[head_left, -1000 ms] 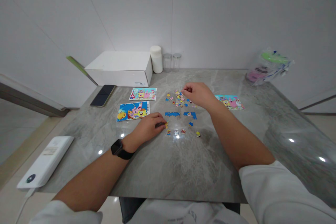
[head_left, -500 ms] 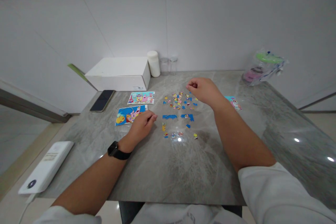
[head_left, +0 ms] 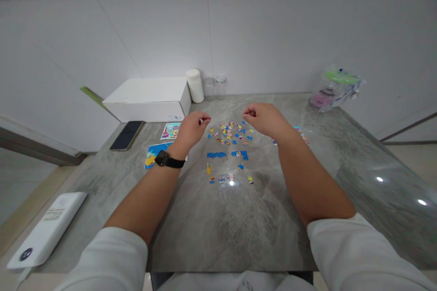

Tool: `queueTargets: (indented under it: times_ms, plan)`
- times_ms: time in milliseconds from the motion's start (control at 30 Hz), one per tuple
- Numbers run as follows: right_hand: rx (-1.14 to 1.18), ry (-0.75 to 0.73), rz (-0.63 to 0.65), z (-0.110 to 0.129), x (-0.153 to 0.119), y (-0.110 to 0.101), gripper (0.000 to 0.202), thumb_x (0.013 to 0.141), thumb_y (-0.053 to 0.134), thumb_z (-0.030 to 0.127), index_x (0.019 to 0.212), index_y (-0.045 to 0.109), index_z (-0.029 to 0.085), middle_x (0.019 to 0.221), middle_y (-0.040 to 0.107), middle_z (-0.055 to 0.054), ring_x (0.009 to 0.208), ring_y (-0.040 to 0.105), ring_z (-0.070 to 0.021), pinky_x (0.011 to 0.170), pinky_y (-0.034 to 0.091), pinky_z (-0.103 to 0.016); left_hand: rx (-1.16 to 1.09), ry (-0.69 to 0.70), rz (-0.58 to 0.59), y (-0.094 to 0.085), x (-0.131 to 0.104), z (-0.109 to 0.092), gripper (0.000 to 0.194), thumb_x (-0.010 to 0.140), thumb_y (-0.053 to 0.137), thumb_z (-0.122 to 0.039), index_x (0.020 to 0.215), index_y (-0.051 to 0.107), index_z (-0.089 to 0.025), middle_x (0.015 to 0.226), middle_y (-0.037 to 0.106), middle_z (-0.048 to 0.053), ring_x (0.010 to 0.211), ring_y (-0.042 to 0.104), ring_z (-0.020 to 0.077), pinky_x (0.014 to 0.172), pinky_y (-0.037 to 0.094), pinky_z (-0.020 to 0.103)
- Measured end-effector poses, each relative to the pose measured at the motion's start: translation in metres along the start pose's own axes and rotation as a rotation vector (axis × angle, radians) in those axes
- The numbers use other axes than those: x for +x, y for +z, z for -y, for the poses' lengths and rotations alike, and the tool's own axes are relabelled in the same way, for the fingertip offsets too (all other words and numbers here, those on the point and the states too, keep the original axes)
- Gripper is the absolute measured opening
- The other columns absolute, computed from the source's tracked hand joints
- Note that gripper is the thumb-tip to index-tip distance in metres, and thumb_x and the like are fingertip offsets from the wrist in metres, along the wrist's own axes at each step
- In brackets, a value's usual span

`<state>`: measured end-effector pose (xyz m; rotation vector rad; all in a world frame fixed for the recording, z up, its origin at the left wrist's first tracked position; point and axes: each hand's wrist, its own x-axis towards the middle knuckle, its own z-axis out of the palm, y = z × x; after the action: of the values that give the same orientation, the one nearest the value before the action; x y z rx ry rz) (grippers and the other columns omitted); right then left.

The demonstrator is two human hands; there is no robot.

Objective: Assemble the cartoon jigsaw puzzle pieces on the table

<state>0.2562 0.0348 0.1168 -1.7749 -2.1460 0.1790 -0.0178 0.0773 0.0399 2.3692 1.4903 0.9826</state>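
Loose jigsaw puzzle pieces (head_left: 226, 132) in yellow, pink and blue lie heaped at the middle of the table. At the heap's far left edge is my left hand (head_left: 194, 127), thumb and forefinger pinched together; whatever they hold, if anything, is too small to see. My right hand (head_left: 264, 117) hovers by the heap's far right side, its fingers curled closed and their contents hidden. Nearer me lie a joined blue strip of puzzle (head_left: 216, 155) and a blue corner section (head_left: 244, 154). Several single pieces, including a yellow one (head_left: 250, 179), are spaced out below them.
Picture cards (head_left: 170, 131) lie left, one blue card (head_left: 153, 154) partly under my left arm. A phone (head_left: 127, 135), white box (head_left: 143, 104), white bottle (head_left: 195, 86), glass jars (head_left: 220, 87), power bank (head_left: 48, 229) and plastic-wrapped container (head_left: 336, 88) stand or lie around the table.
My left hand has moved up and away from me, from beside the blue card to the heap's left edge. The right hand stays nearly in place, still closed. The view has shifted slightly.
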Motion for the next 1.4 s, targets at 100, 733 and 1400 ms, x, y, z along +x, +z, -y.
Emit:
queueTargets:
  times_ms: [100, 733, 1400]
  plan:
    - [-0.025, 0.014, 0.031, -0.002, 0.003, 0.004, 0.021, 0.097, 0.064, 0.028, 0.105, 0.082, 0.020, 0.096, 0.081, -0.007, 0.085, 0.069, -0.0198, 0.075, 0.045, -0.029, -0.015, 0.006, 0.023, 0.020, 0.002, 0.005, 0.014, 0.097, 0.065, -0.026, 0.100, 0.077, -0.021, 0.098, 0.076, 0.006, 0.087, 0.065, 0.0215, 0.085, 0.052, 0.037]
    - [-0.143, -0.054, 0.321, -0.007, 0.021, 0.097, 0.027, 0.100, 0.064, 0.035, 0.116, 0.080, 0.022, 0.119, 0.079, -0.010, 0.106, 0.070, -0.0238, 0.087, 0.048, -0.030, 0.074, 0.198, 0.364, 0.050, -0.019, 0.026, 0.022, 0.093, 0.065, -0.035, 0.104, 0.081, -0.025, 0.108, 0.070, 0.007, 0.099, 0.068, 0.0240, 0.088, 0.056, 0.036]
    - [-0.134, -0.060, 0.258, -0.010, 0.021, 0.107, 0.026, 0.099, 0.066, 0.033, 0.118, 0.080, 0.022, 0.124, 0.075, -0.012, 0.111, 0.067, -0.0239, 0.094, 0.048, -0.030, 0.098, 0.302, 0.310, 0.058, -0.020, 0.019, 0.031, 0.103, 0.056, -0.037, 0.114, 0.082, -0.026, 0.118, 0.065, 0.010, 0.104, 0.065, 0.0259, 0.096, 0.054, 0.043]
